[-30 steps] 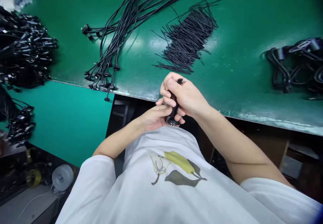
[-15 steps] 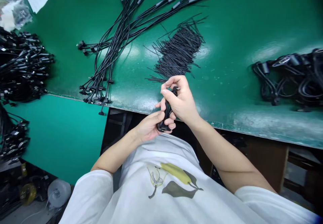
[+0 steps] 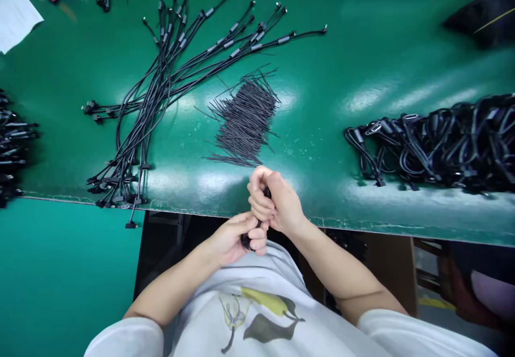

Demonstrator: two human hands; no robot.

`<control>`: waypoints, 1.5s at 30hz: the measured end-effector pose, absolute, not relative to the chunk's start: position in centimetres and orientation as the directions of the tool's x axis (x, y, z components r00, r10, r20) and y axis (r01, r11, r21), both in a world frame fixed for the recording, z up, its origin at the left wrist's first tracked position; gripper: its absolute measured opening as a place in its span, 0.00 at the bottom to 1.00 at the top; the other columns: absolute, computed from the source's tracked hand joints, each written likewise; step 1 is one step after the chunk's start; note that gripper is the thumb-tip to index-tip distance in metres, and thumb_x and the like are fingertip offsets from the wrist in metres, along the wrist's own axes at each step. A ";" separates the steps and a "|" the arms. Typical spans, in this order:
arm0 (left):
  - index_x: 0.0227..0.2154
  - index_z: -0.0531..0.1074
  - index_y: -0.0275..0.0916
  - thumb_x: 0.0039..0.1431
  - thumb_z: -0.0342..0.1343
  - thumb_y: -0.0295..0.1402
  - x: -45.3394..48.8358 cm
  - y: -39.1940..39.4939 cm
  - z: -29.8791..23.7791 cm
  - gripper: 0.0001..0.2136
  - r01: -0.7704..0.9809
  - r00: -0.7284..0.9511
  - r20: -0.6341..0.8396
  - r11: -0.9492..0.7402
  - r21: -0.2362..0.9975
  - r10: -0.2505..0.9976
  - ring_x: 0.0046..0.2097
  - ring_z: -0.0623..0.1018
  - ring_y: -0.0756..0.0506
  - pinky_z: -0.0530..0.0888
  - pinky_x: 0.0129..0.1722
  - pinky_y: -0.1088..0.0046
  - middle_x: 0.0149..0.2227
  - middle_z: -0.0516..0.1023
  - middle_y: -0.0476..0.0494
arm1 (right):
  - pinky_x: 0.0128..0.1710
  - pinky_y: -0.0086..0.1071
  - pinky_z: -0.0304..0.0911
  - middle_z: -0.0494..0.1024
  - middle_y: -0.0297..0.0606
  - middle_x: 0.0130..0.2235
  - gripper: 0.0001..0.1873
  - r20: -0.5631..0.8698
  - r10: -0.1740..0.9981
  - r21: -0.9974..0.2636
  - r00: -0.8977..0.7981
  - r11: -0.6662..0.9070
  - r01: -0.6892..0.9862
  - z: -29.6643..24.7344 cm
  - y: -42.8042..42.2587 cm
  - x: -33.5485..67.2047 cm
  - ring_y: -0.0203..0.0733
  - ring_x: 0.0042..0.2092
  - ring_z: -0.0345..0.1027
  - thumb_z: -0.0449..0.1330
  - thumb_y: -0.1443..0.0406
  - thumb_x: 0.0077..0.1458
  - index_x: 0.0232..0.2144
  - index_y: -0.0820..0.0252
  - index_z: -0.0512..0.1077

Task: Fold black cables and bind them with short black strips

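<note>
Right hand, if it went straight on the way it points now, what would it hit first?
Most likely the near end of the pile of thin black strips on the green table, just ahead of the right hand. Depth is hard to judge here, so it might pass above them instead.

On the table [image 3: 314,94], ties [image 3: 245,115] lie between spread cables [image 3: 155,96], left, and bundled cables [image 3: 438,142], right.

Two hands [image 3: 281,201], one held bundle [image 3: 245,241], one strip heap [image 3: 246,115].
</note>
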State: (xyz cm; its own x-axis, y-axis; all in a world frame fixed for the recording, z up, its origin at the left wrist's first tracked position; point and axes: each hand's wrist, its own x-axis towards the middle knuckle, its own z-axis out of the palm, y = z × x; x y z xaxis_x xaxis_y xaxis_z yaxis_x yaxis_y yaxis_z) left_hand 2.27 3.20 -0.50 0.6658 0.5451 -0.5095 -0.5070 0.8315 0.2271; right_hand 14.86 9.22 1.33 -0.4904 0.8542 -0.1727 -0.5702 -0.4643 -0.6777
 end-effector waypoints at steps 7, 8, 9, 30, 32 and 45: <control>0.32 0.75 0.30 0.55 0.62 0.45 1.4 3.6 -1.6 0.18 -0.394 0.588 -0.557 0.810 0.435 0.586 0.27 0.71 0.50 0.67 0.34 0.70 0.22 0.65 0.50 | 0.10 0.22 0.46 0.51 0.20 0.14 0.25 -0.177 0.806 -0.762 -0.565 -0.476 -0.440 -0.3 8.8 15.8 0.26 0.12 0.42 0.56 0.45 0.60 0.25 0.59 0.63; 0.31 0.76 0.30 0.54 0.62 0.45 1.5 3.7 -1.6 0.18 -0.389 0.586 -0.563 0.812 0.436 0.583 0.27 0.70 0.50 0.66 0.33 0.70 0.21 0.64 0.50 | 0.11 0.22 0.48 0.51 0.20 0.14 0.24 -0.160 0.795 -0.778 -0.585 -0.466 -0.421 -0.4 8.7 15.9 0.27 0.13 0.44 0.55 0.46 0.60 0.26 0.59 0.63; 0.30 0.76 0.30 0.54 0.63 0.46 1.5 3.7 -1.7 0.19 -0.390 0.586 -0.562 0.811 0.435 0.583 0.27 0.70 0.50 0.66 0.33 0.70 0.21 0.64 0.50 | 0.12 0.23 0.49 0.51 0.20 0.15 0.24 -0.141 0.781 -0.796 -0.608 -0.455 -0.400 -0.3 8.7 16.1 0.28 0.13 0.45 0.55 0.46 0.61 0.27 0.59 0.64; 0.47 0.70 0.35 0.54 0.64 0.42 0.2 5.1 -0.3 0.22 -0.590 0.202 -0.490 0.505 0.630 0.848 0.25 0.65 0.53 0.65 0.33 0.73 0.22 0.61 0.56 | 0.33 0.33 0.62 0.72 0.34 0.28 0.10 -0.116 0.978 -0.837 -0.172 -0.004 0.548 -2.6 10.3 20.1 0.38 0.28 0.68 0.56 0.57 0.59 0.37 0.58 0.68; 0.50 0.70 0.35 0.54 0.63 0.43 0.5 4.9 -0.4 0.24 -0.570 0.230 -0.467 0.507 0.646 0.854 0.26 0.64 0.53 0.65 0.33 0.73 0.22 0.60 0.56 | 0.33 0.32 0.65 0.75 0.34 0.31 0.11 -0.113 0.930 -0.909 -0.349 0.045 0.414 -2.1 8.2 18.9 0.37 0.29 0.70 0.55 0.58 0.61 0.41 0.57 0.71; 0.41 0.79 0.36 0.62 0.51 0.33 -0.4 3.7 -1.2 0.13 0.196 0.085 -0.244 0.224 0.955 0.966 0.31 0.69 0.48 0.67 0.38 0.73 0.27 0.73 0.48 | 0.40 0.38 0.62 0.77 0.46 0.44 0.14 0.488 0.139 0.198 -0.862 0.944 0.264 2.7 8.3 16.4 0.44 0.45 0.68 0.49 0.75 0.63 0.37 0.64 0.74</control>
